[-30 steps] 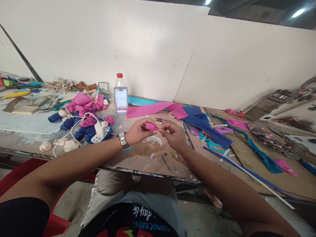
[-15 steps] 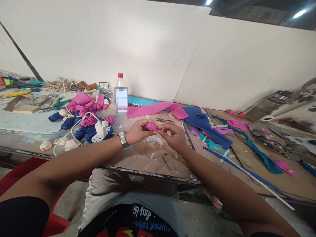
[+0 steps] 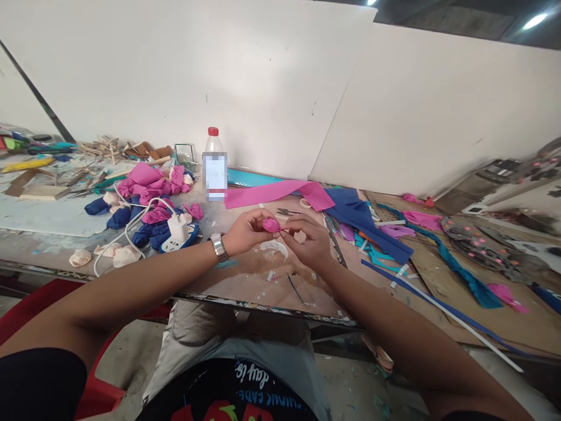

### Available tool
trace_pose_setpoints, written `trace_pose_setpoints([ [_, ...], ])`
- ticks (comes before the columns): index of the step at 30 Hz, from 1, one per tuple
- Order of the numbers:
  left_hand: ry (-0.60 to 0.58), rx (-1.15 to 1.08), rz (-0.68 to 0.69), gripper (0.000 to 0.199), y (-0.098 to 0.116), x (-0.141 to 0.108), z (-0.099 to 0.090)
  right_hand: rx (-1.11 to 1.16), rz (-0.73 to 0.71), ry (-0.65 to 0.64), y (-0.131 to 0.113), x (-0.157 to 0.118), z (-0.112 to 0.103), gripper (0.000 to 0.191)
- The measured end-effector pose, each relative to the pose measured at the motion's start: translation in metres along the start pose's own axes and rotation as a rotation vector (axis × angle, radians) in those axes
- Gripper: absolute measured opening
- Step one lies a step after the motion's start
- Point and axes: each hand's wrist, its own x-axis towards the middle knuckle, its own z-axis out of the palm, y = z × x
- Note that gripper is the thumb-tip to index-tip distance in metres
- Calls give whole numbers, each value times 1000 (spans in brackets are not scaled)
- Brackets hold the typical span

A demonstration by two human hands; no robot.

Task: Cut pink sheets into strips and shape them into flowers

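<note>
Over the table's near middle, a small pink crepe-paper rosebud (image 3: 271,225) is held between both hands. My left hand (image 3: 244,233) is closed on it, thumb below and fingers above. The thumb and forefinger of my right hand (image 3: 308,240) pinch the twisted narrow end of the bud, its other fingers curled. Just beyond the hands lie a long pink paper strip (image 3: 272,194), a pair of scissors or snips (image 3: 289,212) and a tape ring (image 3: 305,203).
Left stand a red-capped bottle (image 3: 213,146), a power strip (image 3: 179,238) with a looping white cord, and a heap of pink paper flowers (image 3: 146,182) beside blue ones (image 3: 119,218). Blue paper (image 3: 372,222) and a long white strip (image 3: 464,327) lie right.
The rosebud has turned between the fingers, so its layered, rounded face shows more. Both hands stay in nearly the same place; the right fingers have shifted slightly at the twisted end.
</note>
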Motion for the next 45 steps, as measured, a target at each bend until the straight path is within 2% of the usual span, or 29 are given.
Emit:
trace_pose_setpoints([
  [6, -1, 164, 42, 35, -3, -4, 2, 58, -61, -2, -1, 2, 1, 6],
  [17, -19, 218, 39, 39, -1, -7, 5, 147, 91, -103, 2, -2, 1, 11],
  [20, -41, 215, 24, 40, -1, -7, 5, 234, 174, -90, 5, -3, 3, 16],
  [26, -42, 163, -28, 35, -3, -6, 2, 575, 471, -116, 13, -3, 8, 29],
  [31, -43, 102, -53, 33, -4, -4, 2, 658, 598, -124, 17, -3, 10, 32],
  [37, -30, 59, -106, 35, -2, -3, 2, 692, 626, -89, 19, -3, 11, 30],
  [45, 13, 117, -104, 34, -1, -3, 1, 599, 612, -118, 16, -2, 8, 30],
])
